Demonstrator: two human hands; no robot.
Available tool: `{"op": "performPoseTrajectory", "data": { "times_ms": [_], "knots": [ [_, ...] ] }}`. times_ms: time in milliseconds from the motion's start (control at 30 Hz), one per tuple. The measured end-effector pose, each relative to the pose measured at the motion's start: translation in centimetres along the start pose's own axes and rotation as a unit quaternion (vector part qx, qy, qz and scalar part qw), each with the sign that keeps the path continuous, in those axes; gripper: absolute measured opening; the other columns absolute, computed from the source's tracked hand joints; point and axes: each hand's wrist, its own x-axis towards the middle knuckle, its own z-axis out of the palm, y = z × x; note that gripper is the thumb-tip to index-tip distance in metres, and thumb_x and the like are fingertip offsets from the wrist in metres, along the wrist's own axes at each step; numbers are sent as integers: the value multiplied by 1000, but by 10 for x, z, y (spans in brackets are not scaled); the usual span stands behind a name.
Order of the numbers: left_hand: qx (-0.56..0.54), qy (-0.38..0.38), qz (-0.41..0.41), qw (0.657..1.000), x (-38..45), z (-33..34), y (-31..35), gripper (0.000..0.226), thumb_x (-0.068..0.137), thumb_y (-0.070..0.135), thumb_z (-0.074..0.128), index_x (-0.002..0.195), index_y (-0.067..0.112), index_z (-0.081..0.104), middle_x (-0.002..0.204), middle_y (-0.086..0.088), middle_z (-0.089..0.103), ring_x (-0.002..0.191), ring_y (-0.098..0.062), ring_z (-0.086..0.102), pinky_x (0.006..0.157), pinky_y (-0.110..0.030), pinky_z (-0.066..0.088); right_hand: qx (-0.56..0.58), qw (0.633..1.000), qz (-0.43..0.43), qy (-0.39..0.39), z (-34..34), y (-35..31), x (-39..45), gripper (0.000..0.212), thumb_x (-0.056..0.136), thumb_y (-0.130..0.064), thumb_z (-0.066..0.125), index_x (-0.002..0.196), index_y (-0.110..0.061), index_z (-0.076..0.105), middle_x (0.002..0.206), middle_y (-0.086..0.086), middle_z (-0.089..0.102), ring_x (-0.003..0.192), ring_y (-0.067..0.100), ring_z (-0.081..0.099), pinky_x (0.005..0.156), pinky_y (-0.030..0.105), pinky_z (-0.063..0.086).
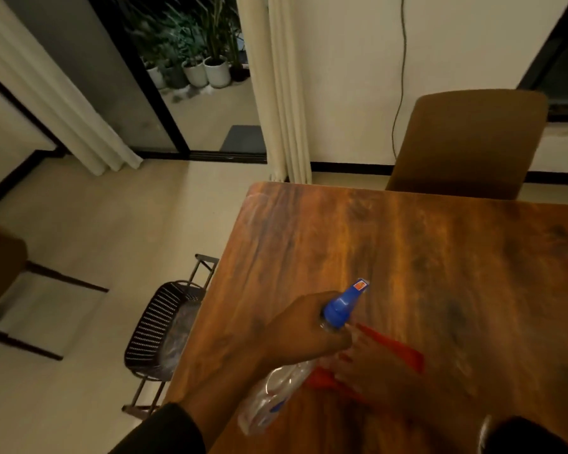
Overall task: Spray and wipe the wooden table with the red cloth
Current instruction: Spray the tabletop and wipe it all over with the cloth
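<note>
A wooden table [423,250] fills the right half of the head view. My left hand [295,335] grips a clear spray bottle [276,394] by its neck. The bottle's blue nozzle [345,303] points away over the tabletop. Just right of the bottle, my right hand [371,371] lies flat on a red cloth [394,348] spread on the table. The cloth shows at both sides of that hand. A pale wet smear marks the table's far left corner [259,211].
A brown chair [469,142] stands at the table's far edge. A black perforated basket [164,329] on a metal frame sits beside the table's left edge. Another dark chair [0,267] stands at the far left. Curtains [286,93] and potted plants [207,70] are behind.
</note>
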Motion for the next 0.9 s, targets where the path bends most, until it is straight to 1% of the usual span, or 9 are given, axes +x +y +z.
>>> {"op": "performPoseTrajectory", "data": {
  "times_ms": [100, 267, 333, 400, 500, 567, 667, 767, 900],
  "knots": [
    [6, 20, -4, 1000, -11, -51, -24, 19, 83, 14, 73, 89, 30, 64, 77, -4, 66, 69, -11, 63, 69, -33, 54, 27, 988, 151, 2, -32, 41, 76, 41, 99, -37, 56, 138, -24, 63, 151, 16, 56, 140, 38, 52, 121, 58, 33],
    [-7, 74, -16, 997, -38, -126, -66, 17, 75, 22, 74, 85, 32, 64, 74, 10, 65, 66, -1, 61, 66, -14, 51, 96, 912, 391, 81, -63, 60, 190, 54, 109, -28, 43, 162, -28, 34, 170, 12, 27, 157, 36, 23, 127, 56, 16],
    [-12, 89, -17, 996, -50, -154, -80, 16, 71, 33, 71, 86, 34, 64, 75, 14, 66, 66, 2, 62, 66, -10, 51, 113, 920, 370, 66, -69, 35, 228, 52, 110, -30, 38, 162, -28, 33, 170, 10, 27, 157, 34, 22, 127, 55, 15],
    [-22, 93, -11, 995, -59, -178, -92, 15, 72, 38, 70, 85, 43, 65, 75, 19, 69, 66, 3, 64, 65, -7, 50, 87, 964, 252, 18, -66, -8, 245, 47, 110, -36, 25, 156, -32, 33, 166, 8, 34, 154, 36, 30, 124, 57, 23],
    [-34, 99, -13, 994, -69, -210, -115, 17, 83, 25, 76, 89, 38, 67, 78, 7, 73, 70, -10, 70, 73, -26, 60, 48, 992, 106, -45, -44, -92, 235, 53, 106, -40, 18, 153, -21, 33, 162, 19, 38, 149, 45, 35, 119, 64, 26],
    [-37, 113, -22, 993, -73, -229, -132, 15, 85, 17, 75, 95, 25, 67, 81, -2, 73, 73, -22, 72, 77, -39, 63, 72, 989, 125, -32, -36, -129, 219, 59, 101, -42, 31, 158, -30, 37, 167, 11, 34, 152, 39, 35, 118, 58, 24],
    [-50, 145, -28, 988, -82, -253, -161, 24, 81, 30, 75, 103, 21, 67, 90, -10, 74, 79, -23, 75, 78, -33, 63, 70, 983, 167, -27, -33, -137, 212, 60, 100, -42, 35, 159, -37, 34, 165, 6, 39, 151, 34, 39, 117, 53, 22],
    [-45, 165, -43, 984, -93, -268, -191, 27, 86, 30, 74, 111, 23, 68, 101, -5, 76, 89, -17, 76, 79, -23, 59, 86, 973, 213, -35, -35, -127, 214, 53, 107, -45, 24, 160, -39, 34, 167, 5, 36, 153, 32, 36, 122, 52, 22],
    [-42, 204, -84, 974, -111, -278, -237, 39, 89, 34, 73, 125, 25, 64, 107, 5, 76, 101, -7, 72, 96, -38, 57, 117, 950, 289, -1, -32, -114, 217, 55, 110, -47, 12, 160, -39, 33, 170, 5, 28, 156, 30, 27, 125, 56, 26]
  ]
}}
